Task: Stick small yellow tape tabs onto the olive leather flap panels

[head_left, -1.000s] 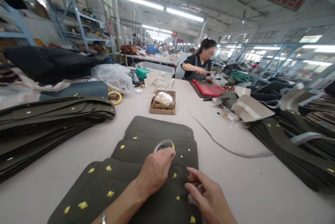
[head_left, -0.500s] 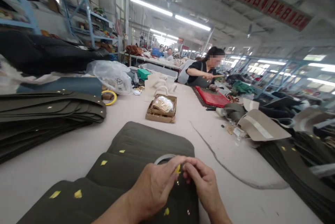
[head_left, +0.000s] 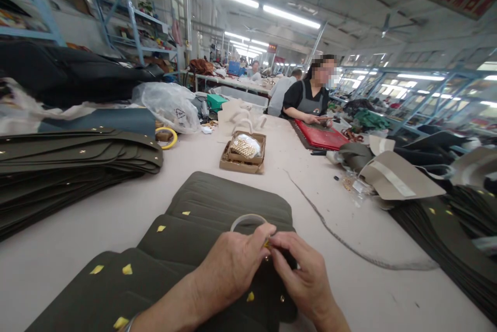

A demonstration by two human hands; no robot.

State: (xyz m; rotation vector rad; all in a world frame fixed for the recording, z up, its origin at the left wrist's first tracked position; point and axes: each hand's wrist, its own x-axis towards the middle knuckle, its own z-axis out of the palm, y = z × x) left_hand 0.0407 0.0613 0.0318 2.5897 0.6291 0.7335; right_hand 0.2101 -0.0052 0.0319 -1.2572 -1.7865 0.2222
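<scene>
Dark olive leather panels [head_left: 217, 202] lie overlapped on the table in front of me, dotted with small yellow tape squares [head_left: 161, 228] and tiny metal studs. My left hand [head_left: 233, 264] and my right hand [head_left: 305, 275] meet over the nearest panel, fingertips pinched together on a small yellow tape piece [head_left: 266, 243]. A roll of tape [head_left: 248, 220] shows just behind my left fingers, seemingly held by that hand.
A tall stack of the same panels [head_left: 73, 166] fills the left side, more stacks [head_left: 446, 223] lie on the right. A brown box of brass fittings [head_left: 244, 152] sits mid-table. A grey cord [head_left: 330, 228] runs across the table. A co-worker [head_left: 310, 101] works at a red mat [head_left: 320, 136].
My right hand has come up from the panel to meet my left hand, and both now pinch the yellow tape piece. The view shifted slightly; the co-worker lowered the raised arm.
</scene>
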